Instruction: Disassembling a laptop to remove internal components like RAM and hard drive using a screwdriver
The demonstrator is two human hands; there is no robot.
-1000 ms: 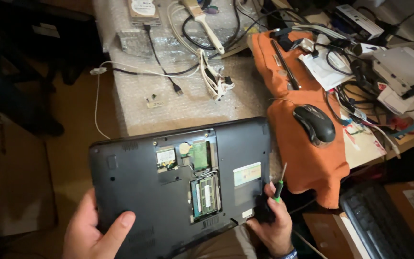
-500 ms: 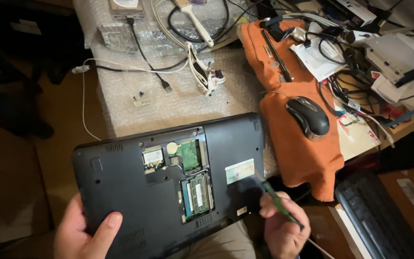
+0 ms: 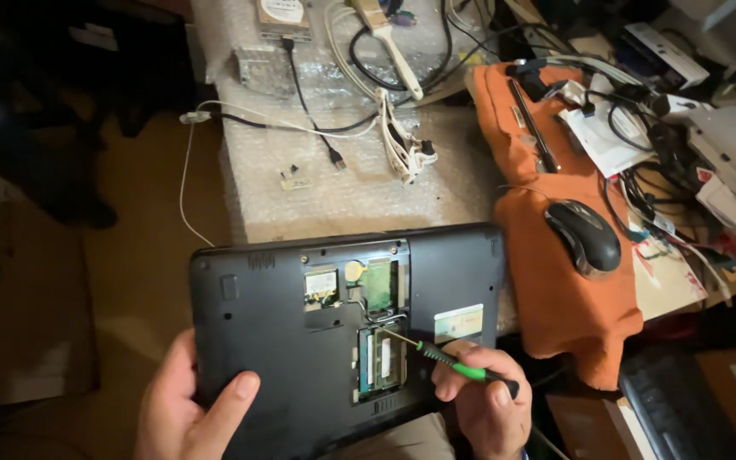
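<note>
A black laptop (image 3: pixel 274 341) lies upside down on my lap, its bottom cover off so that green circuit boards and a memory module (image 3: pixel 379 359) show in the open bay. My left hand (image 3: pixel 187 411) grips the laptop's near left edge, thumb on top. My right hand (image 3: pixel 489 400) holds a small green-handled screwdriver (image 3: pixel 445 362). The screwdriver's metal tip points left and touches the top of the memory module bay.
Ahead lies bubble wrap (image 3: pixel 342 179) with white and black cables and a brush. An orange cloth (image 3: pixel 555 281) to the right carries a black mouse (image 3: pixel 583 234). Papers and tangled cables crowd the far right. A black keyboard (image 3: pixel 666 409) sits at lower right.
The screwdriver swung from pointing up beside the laptop's right edge to lying across it, its tip now at the memory bay. The view shifted, so the laptop appears further right.
</note>
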